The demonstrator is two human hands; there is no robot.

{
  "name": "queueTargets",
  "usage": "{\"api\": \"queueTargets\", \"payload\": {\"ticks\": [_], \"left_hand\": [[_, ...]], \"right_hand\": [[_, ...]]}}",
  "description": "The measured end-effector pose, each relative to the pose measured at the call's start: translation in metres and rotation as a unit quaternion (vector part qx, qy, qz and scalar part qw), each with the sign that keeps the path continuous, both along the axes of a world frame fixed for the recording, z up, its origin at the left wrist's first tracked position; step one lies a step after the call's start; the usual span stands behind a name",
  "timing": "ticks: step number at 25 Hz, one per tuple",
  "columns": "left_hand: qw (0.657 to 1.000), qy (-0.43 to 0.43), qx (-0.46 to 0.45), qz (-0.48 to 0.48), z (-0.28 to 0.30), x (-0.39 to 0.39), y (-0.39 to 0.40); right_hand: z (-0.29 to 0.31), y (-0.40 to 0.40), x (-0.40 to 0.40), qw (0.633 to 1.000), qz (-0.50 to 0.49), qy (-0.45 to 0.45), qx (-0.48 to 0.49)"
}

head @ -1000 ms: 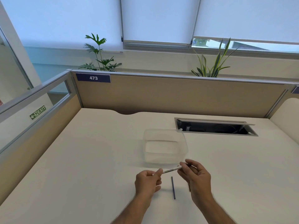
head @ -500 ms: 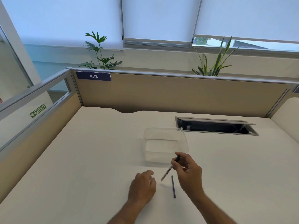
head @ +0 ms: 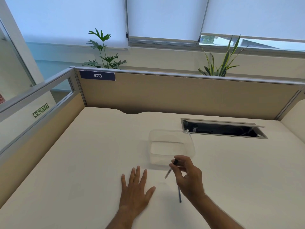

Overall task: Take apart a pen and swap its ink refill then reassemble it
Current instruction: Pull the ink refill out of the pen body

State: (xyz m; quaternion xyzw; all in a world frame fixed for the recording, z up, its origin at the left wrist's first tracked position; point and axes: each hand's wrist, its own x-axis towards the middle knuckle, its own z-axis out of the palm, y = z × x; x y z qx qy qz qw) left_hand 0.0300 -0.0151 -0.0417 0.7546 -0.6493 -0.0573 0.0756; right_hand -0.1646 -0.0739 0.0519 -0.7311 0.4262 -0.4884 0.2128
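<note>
My right hand (head: pixel 189 177) holds a slim pen (head: pixel 168 173) with a clear barrel and a black cap end, tilted with its tip pointing down-left above the desk. My left hand (head: pixel 136 187) lies flat on the desk with fingers spread and nothing in it, to the left of the pen. A thin dark ink refill (head: pixel 179 195) lies on the desk under my right hand, partly hidden by it.
A clear plastic container (head: pixel 171 138) stands just beyond my hands. An open cable slot (head: pixel 222 128) is cut into the desk at the back right. Beige partition panels (head: pixel 181 95) wall the desk at the back and left.
My left hand let go of the pen, moved left and flattened on the desk. My right hand kept the pen and tilted it tip-down near the container.
</note>
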Motion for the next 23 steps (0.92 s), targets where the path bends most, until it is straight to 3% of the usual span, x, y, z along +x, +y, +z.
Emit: {"api": "queueTargets", "payload": {"ticks": [5, 23], "left_hand": [[1.0, 0.006, -0.001, -0.004, -0.0029, 0.0025, -0.0006], [1.0, 0.003, 0.006, -0.007, 0.0062, 0.0006, 0.0016]], "right_hand": [[-0.0067, 0.0045, 0.0007, 0.996, 0.029, 0.08, 0.01], [0.0004, -0.0005, -0.0025, 0.998, 0.0, 0.032, -0.06]]}}
